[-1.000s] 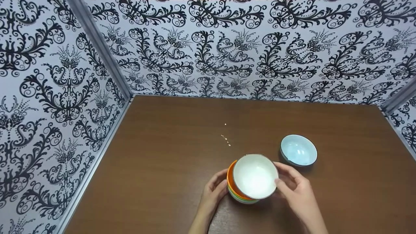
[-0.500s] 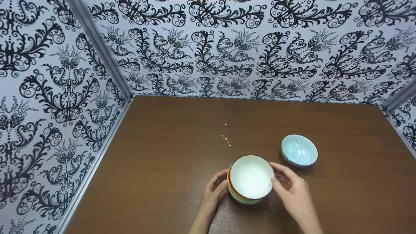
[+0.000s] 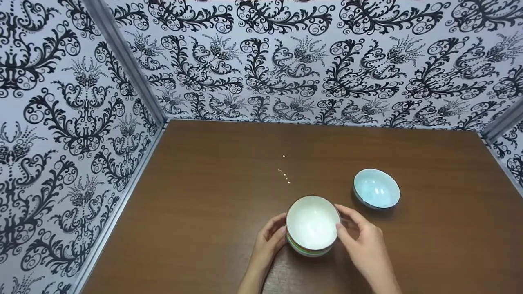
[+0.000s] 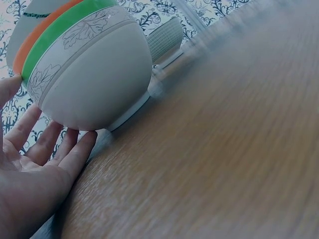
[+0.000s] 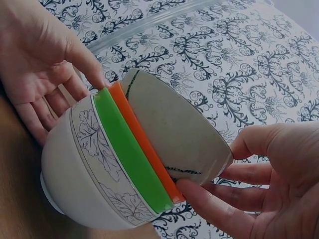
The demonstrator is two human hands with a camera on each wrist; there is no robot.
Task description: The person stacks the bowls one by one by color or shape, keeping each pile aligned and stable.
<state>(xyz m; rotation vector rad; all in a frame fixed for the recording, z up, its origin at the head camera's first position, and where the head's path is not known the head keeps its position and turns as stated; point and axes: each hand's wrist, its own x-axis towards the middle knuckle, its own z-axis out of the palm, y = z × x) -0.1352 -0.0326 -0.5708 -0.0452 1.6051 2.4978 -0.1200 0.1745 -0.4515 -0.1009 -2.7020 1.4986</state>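
A white bowl with dark stem-like marks [image 5: 172, 124] sits tilted in the mouth of a bowl stack, one rim edge raised. My right hand [image 3: 363, 245] pinches its raised side, thumb near the rim and fingers along the outer wall. Under it in the right wrist view show the rims of an orange bowl [image 5: 144, 147] and a green bowl [image 5: 124, 144]. Outermost is a white bowl with a grey leaf pattern [image 4: 104, 74], standing on the table. My left hand [image 3: 265, 243] holds the stack's left side, thumb at the green rim, fingertips against the white wall.
A light blue bowl [image 3: 376, 188] stands on the brown table [image 3: 204, 183], beyond my right hand. Several small pale specks [image 3: 284, 174] lie on the wood behind the stack. Black-and-white patterned walls [image 3: 286, 73] border the table at the back and left.
My right hand has brought the top white bowl leftward and into the stack, covering the orange rim in the head view. The left hand has stayed on the stack.
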